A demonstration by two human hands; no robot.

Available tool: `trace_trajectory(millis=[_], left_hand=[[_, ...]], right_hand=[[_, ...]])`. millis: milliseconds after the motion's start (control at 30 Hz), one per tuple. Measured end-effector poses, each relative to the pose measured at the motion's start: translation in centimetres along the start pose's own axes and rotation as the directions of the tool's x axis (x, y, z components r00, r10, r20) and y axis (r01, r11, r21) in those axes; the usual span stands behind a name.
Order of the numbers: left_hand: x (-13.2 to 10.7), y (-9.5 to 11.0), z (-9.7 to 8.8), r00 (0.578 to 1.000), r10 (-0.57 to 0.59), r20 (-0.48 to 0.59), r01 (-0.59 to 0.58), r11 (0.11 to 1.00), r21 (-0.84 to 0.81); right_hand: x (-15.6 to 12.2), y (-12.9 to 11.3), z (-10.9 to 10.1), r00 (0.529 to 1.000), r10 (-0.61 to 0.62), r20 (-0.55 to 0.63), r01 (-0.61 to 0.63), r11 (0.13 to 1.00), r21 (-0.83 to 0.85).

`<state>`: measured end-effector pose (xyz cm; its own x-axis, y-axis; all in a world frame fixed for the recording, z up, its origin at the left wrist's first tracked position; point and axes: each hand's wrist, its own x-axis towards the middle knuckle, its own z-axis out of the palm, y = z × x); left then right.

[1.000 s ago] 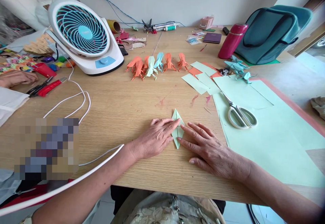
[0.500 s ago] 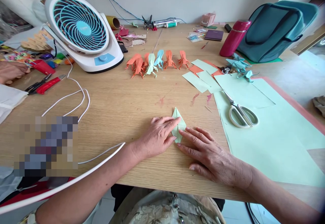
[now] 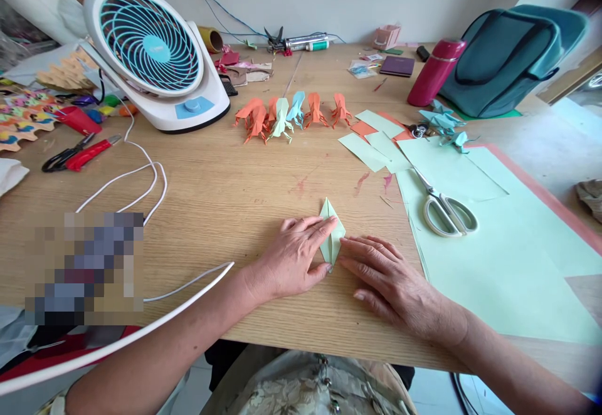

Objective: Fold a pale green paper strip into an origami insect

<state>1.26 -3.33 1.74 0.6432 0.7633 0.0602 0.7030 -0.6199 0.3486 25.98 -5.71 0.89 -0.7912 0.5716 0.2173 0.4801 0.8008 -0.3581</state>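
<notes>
A pale green paper point(image 3: 337, 239), folded into a narrow diamond with a crease down its middle, lies flat on the wooden table in front of me. The fingers of my left hand point(image 3: 294, 252) are stretched over its left side. Its index fingertip presses on the upper middle, and the thumb rests by the lower point. My right hand point(image 3: 395, 283) lies just right of the diamond, fingers extended and slightly spread, with the index and middle fingertips at its right edge. Nothing is gripped in the right hand.
White-handled scissors point(image 3: 450, 214) lie on large green sheets point(image 3: 498, 277) to the right. Several folded paper figures point(image 3: 281, 119) stand farther back. A fan point(image 3: 155, 51), red-handled pliers point(image 3: 89, 155) and a white cable point(image 3: 188, 293) are left; a pink bottle point(image 3: 435, 73) stands back right.
My right fingertips have slid off the paper's face to its right edge. My left thumb has shifted slightly down. Another person's hand at the far left has withdrawn from view.
</notes>
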Motion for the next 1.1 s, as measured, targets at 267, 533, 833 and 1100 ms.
trace_trajectory(millis=[267,533,833,1100], left_hand=[[-0.1,-0.2,0.1,0.999,-0.001,0.053,0.001,1.000,0.006],[-0.3,-0.3,0.3,0.999,0.032,0.027,-0.031,0.999,-0.020],[-0.5,-0.5,0.3,0.998,0.064,-0.016,-0.064,0.996,-0.057],[-0.5,-1.1,0.8,0.988,-0.017,-0.154,-0.010,0.985,-0.170]], right_hand=[[0.2,0.1,0.5,0.998,0.019,0.052,-0.014,0.996,-0.084],[0.5,-0.6,0.3,0.994,-0.045,0.101,0.047,0.999,-0.009],[-0.1,-0.4,0.2,0.996,-0.016,-0.090,0.021,0.999,0.050],[0.0,-0.3,-0.8,0.956,0.026,-0.293,0.002,0.996,0.094]])
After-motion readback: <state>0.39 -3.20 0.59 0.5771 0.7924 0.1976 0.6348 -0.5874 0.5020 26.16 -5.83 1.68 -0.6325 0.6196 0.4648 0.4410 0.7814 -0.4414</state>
